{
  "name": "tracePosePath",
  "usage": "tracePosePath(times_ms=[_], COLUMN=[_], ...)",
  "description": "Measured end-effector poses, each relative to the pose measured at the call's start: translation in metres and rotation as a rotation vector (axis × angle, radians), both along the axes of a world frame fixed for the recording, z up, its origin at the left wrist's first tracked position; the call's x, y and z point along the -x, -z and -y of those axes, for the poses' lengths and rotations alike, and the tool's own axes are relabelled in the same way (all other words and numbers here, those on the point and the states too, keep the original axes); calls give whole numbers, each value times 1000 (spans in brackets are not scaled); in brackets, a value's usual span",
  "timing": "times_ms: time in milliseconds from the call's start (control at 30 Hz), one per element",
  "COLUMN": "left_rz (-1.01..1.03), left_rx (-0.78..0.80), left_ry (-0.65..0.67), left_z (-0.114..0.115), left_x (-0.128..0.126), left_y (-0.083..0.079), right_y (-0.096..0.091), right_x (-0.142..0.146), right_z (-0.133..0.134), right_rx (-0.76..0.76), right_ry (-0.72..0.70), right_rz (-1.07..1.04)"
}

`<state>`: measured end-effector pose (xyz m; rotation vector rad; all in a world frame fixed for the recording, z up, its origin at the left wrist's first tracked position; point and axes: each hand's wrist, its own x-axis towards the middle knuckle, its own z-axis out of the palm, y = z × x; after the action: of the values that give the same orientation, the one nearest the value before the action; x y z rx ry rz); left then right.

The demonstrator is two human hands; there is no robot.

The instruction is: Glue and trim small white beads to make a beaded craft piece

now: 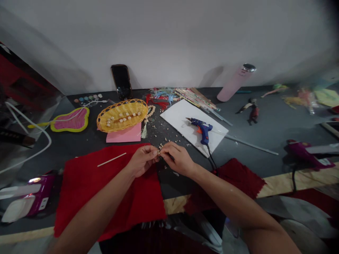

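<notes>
My left hand and my right hand meet over the dark table, fingertips pinched together on a small cluster of pale beads. Both hands are closed in a pinch. They hover above the edge of a red cloth. A thin wooden stick lies on that cloth to the left. Loose beads are scattered on the table just beyond the hands.
A yellow woven basket with beads sits on pink paper. A blue glue gun lies on a white sheet. A phone leans on the wall. A pink bottle, purple tools and craft sticks lie around.
</notes>
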<state>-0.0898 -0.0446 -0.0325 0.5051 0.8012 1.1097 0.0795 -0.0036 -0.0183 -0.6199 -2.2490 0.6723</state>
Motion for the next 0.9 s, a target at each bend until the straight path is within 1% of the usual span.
tracePosePath(times_ms=[167, 233, 300, 367, 467, 533, 600, 667, 733, 833, 900], left_rz=[8, 16, 25, 36, 44, 37, 27, 27, 34, 38, 38], left_rx=[8, 16, 19, 7, -14, -11, -5, -7, -13, -24, -30], left_ry=[-6, -13, -20, -16, 12, 20, 20, 25, 32, 39, 40], left_z=[-1, -1, -2, -3, -3, -4, -4, -4, -4, -3, -3], left_x=[0, 0, 1, 3, 5, 6, 6, 6, 6, 7, 7], left_y=[-4, -7, -8, -6, -1, 1, 2, 3, 3, 5, 5], right_y=[2, 4, 3, 0, -8, -14, -18, -19, -18, -14, -9], right_x=[0, -4, -16, -36, -74, -97, -113, -121, -122, -119, -119], right_z=[-1, -6, -17, -32, -51, -59, -62, -64, -67, -73, -78], right_rx=[23, 36, 43, 45, 52, 61, 80, 142, 223, 303, 328], right_ry=[-8, 20, 113, 270, 514, 631, 743, 809, 834, 845, 855], right_rz=[17, 40, 88, 159, 266, 385, 547, 692, 790, 865, 856])
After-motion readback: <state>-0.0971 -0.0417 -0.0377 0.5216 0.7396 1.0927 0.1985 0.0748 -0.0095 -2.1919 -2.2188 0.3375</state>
